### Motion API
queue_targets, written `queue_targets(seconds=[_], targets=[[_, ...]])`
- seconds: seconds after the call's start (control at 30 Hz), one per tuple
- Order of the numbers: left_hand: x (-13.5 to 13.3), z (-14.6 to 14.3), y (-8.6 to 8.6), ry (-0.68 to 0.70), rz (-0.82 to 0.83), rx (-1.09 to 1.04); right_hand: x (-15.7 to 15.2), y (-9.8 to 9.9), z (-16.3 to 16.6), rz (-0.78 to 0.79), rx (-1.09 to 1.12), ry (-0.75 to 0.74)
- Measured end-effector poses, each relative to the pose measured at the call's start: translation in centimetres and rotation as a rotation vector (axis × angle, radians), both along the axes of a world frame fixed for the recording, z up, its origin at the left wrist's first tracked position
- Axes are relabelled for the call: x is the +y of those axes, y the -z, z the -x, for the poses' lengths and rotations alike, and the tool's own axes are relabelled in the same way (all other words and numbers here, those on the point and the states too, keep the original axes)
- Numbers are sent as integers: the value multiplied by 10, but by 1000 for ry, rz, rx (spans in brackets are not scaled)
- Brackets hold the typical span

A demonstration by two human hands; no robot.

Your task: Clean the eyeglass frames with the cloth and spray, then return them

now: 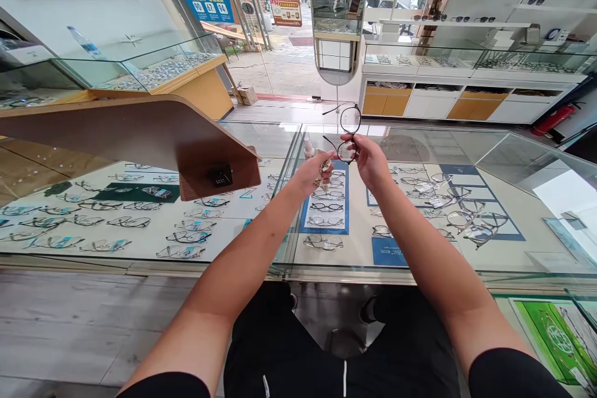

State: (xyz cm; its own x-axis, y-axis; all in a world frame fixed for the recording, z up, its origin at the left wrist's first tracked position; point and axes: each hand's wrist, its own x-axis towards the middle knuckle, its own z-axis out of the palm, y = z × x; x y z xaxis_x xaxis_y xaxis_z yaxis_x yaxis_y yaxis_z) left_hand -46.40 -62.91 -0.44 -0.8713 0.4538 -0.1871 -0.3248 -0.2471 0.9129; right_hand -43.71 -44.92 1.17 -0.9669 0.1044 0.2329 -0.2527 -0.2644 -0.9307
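Observation:
Both my arms reach out over a glass display counter [466, 137]. My right hand [368, 158] is closed on a pair of round black-framed glasses [349, 134], pinching the lower lens so the frame stands on end with its temples folded out to the left. My left hand [311, 175] is closed too, its fingers at the same lower lens with a small patterned cloth [325, 171] in them. A small white spray bottle [308, 147] stands on the glass just behind my left hand.
Under the glass lie rows of spectacle frames [324, 206] on white and blue trays. A wooden curved counter top [140, 130] juts in from the left. More glass cases and wall shelves with glasses [466, 18] line the far side, and a mirror [336, 12] stands ahead.

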Motion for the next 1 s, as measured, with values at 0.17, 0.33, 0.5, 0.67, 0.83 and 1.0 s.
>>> queue_targets(seconds=[0.17,0.33,0.5,0.67,0.83,1.0], targets=[[0,-3,-5,24,-27,9,-1,-5,-3,0,-27,17],[-1,0,-4,33,-69,45,-1,-3,1,11,-57,60],[-1,0,-1,36,-66,152,2,3,6,-46,-108,79],[-1,-3,0,8,6,265,1,4,4,-91,-143,75],[0,-4,1,6,30,310,-1,7,5,-88,-143,54],[0,-2,3,-17,83,393,0,7,6,-82,-129,76]])
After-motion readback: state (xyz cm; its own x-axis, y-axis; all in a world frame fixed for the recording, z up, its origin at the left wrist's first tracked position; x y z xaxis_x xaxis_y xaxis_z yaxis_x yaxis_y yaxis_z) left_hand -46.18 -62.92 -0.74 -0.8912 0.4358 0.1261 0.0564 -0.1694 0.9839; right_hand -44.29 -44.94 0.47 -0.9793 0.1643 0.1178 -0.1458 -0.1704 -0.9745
